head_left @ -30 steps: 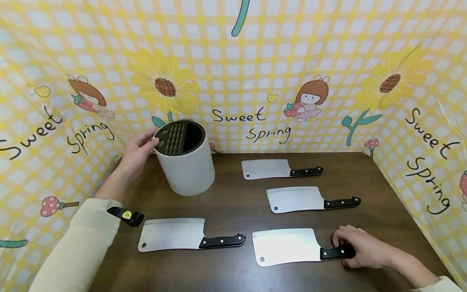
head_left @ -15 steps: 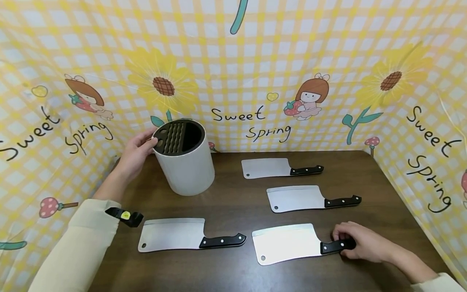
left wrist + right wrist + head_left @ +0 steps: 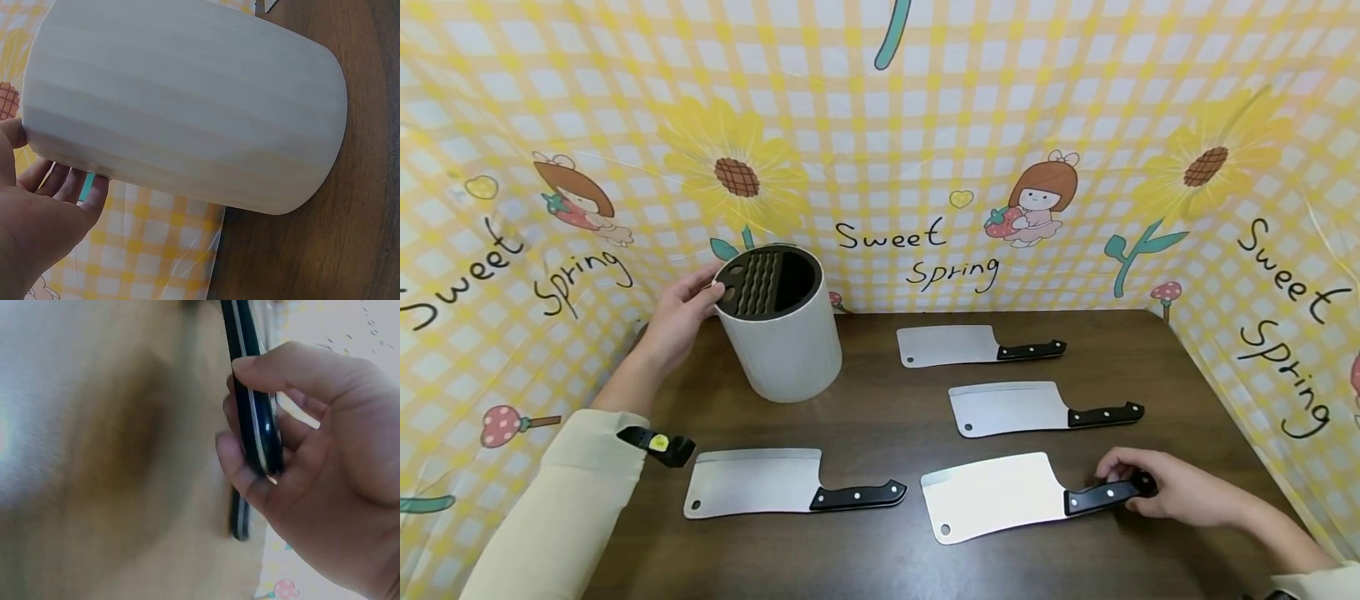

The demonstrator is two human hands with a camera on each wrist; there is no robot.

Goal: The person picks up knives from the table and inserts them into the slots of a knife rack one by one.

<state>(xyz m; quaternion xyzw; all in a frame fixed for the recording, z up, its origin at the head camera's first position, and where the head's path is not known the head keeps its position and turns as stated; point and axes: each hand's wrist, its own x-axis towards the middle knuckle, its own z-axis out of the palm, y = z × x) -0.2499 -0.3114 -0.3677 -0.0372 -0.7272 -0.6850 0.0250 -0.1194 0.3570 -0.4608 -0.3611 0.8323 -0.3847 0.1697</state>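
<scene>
My left hand (image 3: 677,321) holds the white round knife block (image 3: 790,358) at its upper left side, thumb at the rim and fingers against the wall; the left wrist view shows this hand (image 3: 50,206) beside the ribbed white wall (image 3: 187,106). The block's dark top has wavy slots and an open compartment. At the front right, my right hand (image 3: 1180,487) grips the black handle of a cleaver (image 3: 992,498), thumb and fingers around the handle's end. In the right wrist view the handle (image 3: 253,406) lies between thumb and curled fingers.
Another cleaver (image 3: 756,482) lies at the front left. Two more, a middle cleaver (image 3: 1007,408) and a back cleaver (image 3: 946,346), lie to the right of the block, handles pointing right. A yellow checked cloth (image 3: 880,167) encloses the wooden table (image 3: 865,433) at the back and sides.
My right hand has shifted up and to the right in the head view, raising the handle end, so the cleaver now slants. The left hand and the knife block have stayed in place.
</scene>
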